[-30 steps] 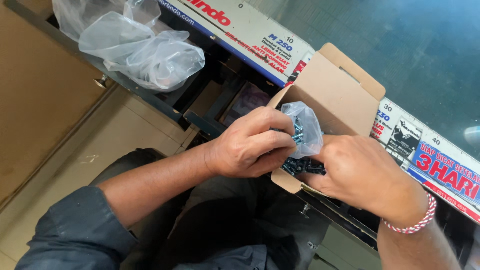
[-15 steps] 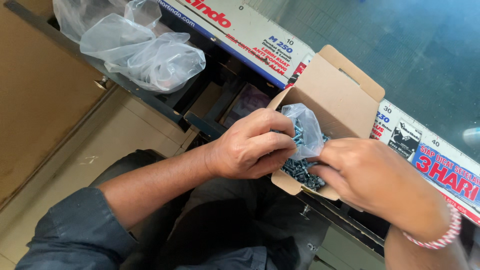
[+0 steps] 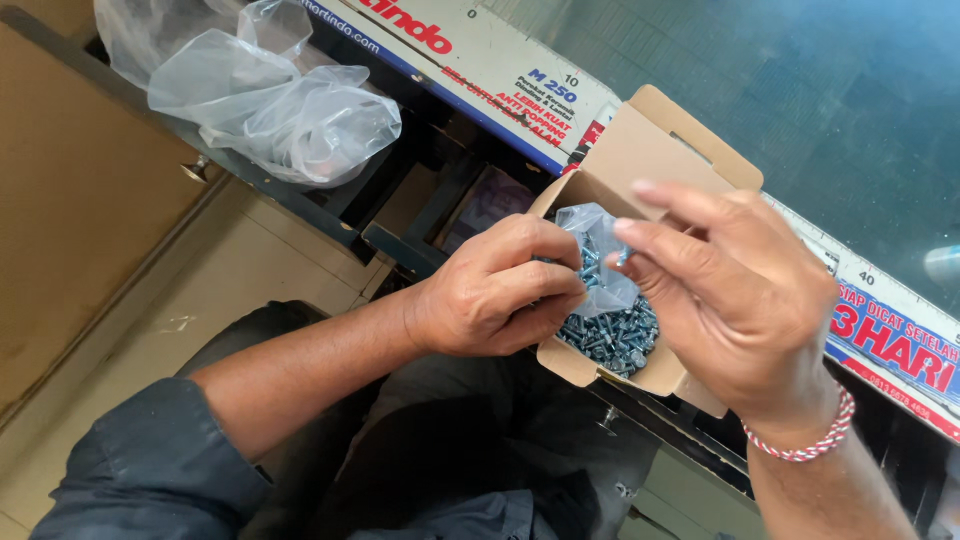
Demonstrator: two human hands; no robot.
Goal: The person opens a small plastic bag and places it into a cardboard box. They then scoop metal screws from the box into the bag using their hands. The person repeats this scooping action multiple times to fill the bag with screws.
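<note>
- A small cardboard box (image 3: 668, 150) is seen open at the edge of a glass counter (image 3: 800, 90), its flaps raised; the bottom is covered with a heap of small grey screws (image 3: 615, 335).
- A small clear plastic bag (image 3: 600, 262) is held over the box, upright above the screws, with some screws visible inside it.
- The left hand (image 3: 495, 295) is closed around the bag's left side; the bag is pinched between thumb and curled fingers, and the hand rests against the box's near wall.
- The right hand (image 3: 735, 290) is held above the right half of the box. Its fingers (image 3: 690, 200) are extended and loosely together, the tips brought to the bag's top edge. Whether a screw is nipped between the fingertips cannot be told.
- A red-and-white braided band (image 3: 800, 440) is worn on the right wrist.
- A dark grey sleeve (image 3: 150, 470) is pushed up on the left forearm.
- Well to the left, a bundle of crumpled clear plastic bags (image 3: 270, 100) is noted on a dark shelf frame (image 3: 300, 205).
- A printed measuring strip (image 3: 500, 70) is seen running along the counter's near edge, behind and beside the box.
- Pale floor tiles (image 3: 180, 300) are visible below the left arm.
</note>
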